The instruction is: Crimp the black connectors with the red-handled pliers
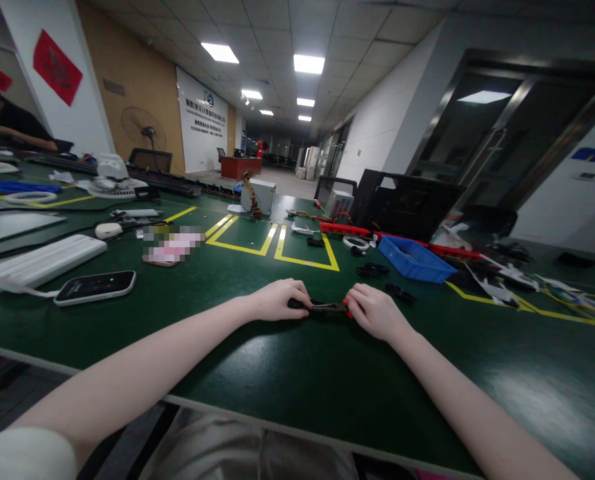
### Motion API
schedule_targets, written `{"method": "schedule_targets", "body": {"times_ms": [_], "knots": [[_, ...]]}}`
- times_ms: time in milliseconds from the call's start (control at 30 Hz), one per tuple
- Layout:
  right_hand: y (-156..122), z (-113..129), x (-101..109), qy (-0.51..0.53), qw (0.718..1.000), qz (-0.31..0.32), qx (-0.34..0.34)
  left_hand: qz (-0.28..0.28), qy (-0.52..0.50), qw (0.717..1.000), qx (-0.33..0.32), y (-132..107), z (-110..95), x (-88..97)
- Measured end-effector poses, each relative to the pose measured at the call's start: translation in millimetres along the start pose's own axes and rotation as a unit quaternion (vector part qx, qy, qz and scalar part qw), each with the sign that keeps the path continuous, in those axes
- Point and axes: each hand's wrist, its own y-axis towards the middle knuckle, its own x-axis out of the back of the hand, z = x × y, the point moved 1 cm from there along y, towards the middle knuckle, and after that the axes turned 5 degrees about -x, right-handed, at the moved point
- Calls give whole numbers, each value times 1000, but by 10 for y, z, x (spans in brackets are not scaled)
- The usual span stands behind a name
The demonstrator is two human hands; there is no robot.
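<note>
Over the green tabletop point(277, 373), my two hands face each other a short way apart. My right hand point(374, 310) is closed around the red handles of a pair of pliers point(336, 307), whose metal jaws point left. My left hand point(282, 300) pinches a small black piece point(295, 304) with a thin light strand running toward the jaws. The kind of black piece cannot be made out. The jaws meet or nearly meet the strand; whether they grip it is too small to tell.
A blue tray point(417, 260) stands right of my hands, near bundled black cables point(372, 269). To the left lie a black-faced device point(96, 287), a white power strip point(47, 260) and a blurred pink item point(174, 245). A black computer case point(407, 203) stands behind. A person point(14, 123) sits far left.
</note>
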Motion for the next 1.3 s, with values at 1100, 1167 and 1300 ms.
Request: {"method": "schedule_targets", "body": {"times_ms": [1100,1167,1300], "knots": [[2,-37,-10,-2,999,31,8,12,15,1000,8,-2,-42,28],[3,-34,-9,-1,999,32,7,12,16,1000,7,-2,-43,27],[4,-27,-6,2,999,32,5,14,18,1000,7,-5,-34,24]]}}
